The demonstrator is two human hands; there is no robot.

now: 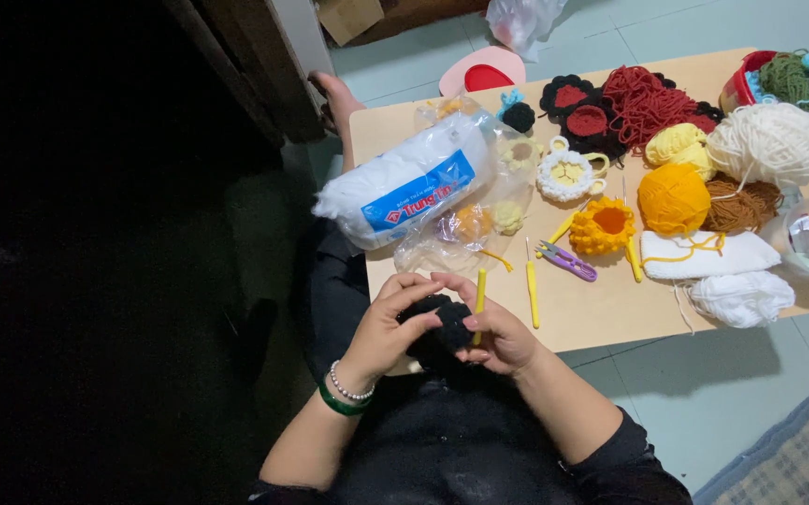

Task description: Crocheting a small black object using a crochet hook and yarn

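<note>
- Small black crocheted yarn piece (439,323): soft, light, easily deformed; held above lap, near table (601,313) edge.
- Left hand (388,327): fingers closed, pinching piece's edge.
- Right hand (498,335): closed around piece and yellow-handled crochet hook (479,301).

A small black crocheted yarn piece (442,323) sits dark against the pale tan low wooden table (601,313). A slim yellow plastic crochet hook (479,304) matches a second yellow hook (532,292) lying nearby. The little thread snips (565,259) are purple. The round ball of yarn (672,198) is bright orange, the big fluffy ball (771,143) cream white. A loose tangle of yarn (643,101) is red. The clear plastic bag of white stuffing (414,187) bears a blue label.
</note>
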